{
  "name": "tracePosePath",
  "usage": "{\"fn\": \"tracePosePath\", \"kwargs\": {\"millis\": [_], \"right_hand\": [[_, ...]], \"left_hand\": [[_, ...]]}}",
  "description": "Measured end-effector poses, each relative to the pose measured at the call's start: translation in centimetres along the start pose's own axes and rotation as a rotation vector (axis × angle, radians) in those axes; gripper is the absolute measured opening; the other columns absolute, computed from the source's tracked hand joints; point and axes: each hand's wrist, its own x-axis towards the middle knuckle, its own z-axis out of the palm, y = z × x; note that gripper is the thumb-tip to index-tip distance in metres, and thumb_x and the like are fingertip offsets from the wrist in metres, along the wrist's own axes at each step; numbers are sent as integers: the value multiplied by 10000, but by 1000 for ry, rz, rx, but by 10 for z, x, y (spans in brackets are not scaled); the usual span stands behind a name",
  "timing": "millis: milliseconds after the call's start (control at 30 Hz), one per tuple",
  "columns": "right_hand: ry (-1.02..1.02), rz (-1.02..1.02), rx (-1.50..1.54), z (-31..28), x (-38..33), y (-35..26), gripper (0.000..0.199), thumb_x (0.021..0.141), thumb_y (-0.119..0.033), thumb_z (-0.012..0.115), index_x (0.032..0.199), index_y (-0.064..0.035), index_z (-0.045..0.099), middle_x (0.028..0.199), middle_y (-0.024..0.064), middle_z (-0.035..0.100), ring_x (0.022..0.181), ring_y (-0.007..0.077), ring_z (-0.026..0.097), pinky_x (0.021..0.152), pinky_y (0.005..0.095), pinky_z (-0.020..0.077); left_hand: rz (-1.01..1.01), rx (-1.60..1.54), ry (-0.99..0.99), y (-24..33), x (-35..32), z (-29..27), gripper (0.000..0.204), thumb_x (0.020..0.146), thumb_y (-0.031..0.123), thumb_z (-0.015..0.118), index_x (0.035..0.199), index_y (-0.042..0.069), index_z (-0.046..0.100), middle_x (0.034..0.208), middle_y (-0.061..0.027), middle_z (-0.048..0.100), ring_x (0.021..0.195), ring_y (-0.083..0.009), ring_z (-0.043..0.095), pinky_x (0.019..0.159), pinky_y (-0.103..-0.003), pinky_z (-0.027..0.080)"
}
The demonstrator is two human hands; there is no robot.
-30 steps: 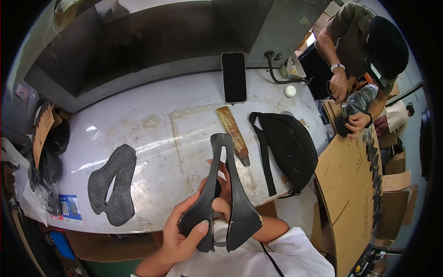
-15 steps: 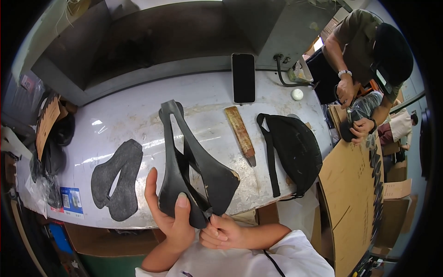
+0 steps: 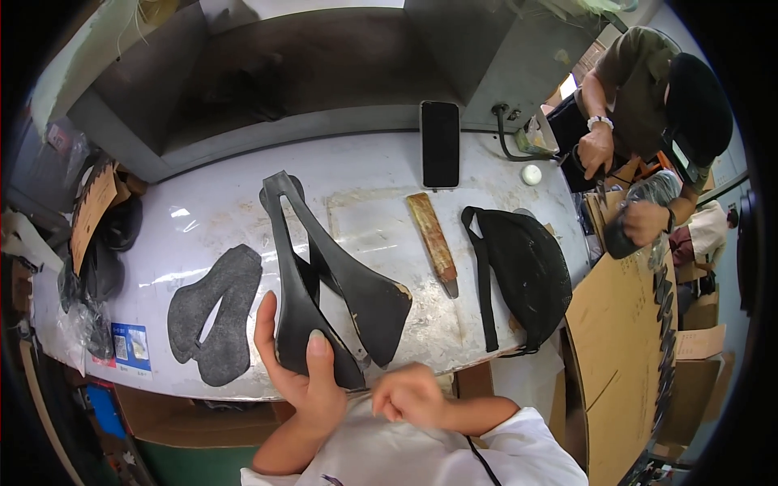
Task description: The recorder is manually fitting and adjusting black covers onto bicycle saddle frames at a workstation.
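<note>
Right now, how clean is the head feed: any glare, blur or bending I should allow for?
Head view: strong fisheye, so the table edge bows and the corners go black; glare patches shine on the white tabletop near the grey foam cut-out; the right hand looks slightly smeared; the left hand and the black saddle shell it holds are sharp; the phone reads clearly.

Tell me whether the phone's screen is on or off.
Off. The phone lies flat at the table's far edge, its screen uniformly black with nothing lit.

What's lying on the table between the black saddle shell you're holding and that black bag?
In the head view, a brown wooden-handled tool lies between the saddle shell and the black bag.
</note>
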Motion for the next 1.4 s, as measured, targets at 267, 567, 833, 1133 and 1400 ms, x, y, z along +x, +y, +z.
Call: {"fn": "tracePosePath", "kwargs": {"millis": [267,567,833,1133,1400], "right_hand": [[-231,-481,-300,5,10,-13,946,803,-355,755,1481,60,242,1496,343,207,749,241,619,648,302,499],[216,-364,-692,-34,5,-18,648,864,-409,657,1316,30,506,1331,224,492,782,223,637,724,307,497],[-500,-274,171,-88,26,-36,380,843,-358,723,827,1,601,870,83,574,834,193,546,742,297,415],[-80,-493,-672,-29,11,-80,227,829,-45,661,765,-32,444,581,52,487,476,185,531,448,324,382],[-12,-955,-773,2,18,-46,202,866,-122,638,992,-4,533,797,125,598,620,250,628,516,361,476]], "left_hand": [[-29,50,-14,1,1,5,605,955,119,536,1469,-1,238,1331,-158,481,1152,-178,513,997,-307,406],[16,247,-131,-7,2,-18,595,963,83,509,1473,-27,224,1328,-158,485,1143,-177,517,976,-306,420],[-461,79,-270,40,5,-22,895,508,165,910,1284,-67,530,1196,-160,606,1094,-241,601,990,-350,446],[433,985,-371,10,-3,-52,1061,719,132,863,1508,-18,169,1300,-300,480,1110,-382,575,872,-465,529],[36,279,30,-33,1,-62,469,866,129,616,1288,12,449,1112,-115,568,941,-227,608,782,-367,515]]}}
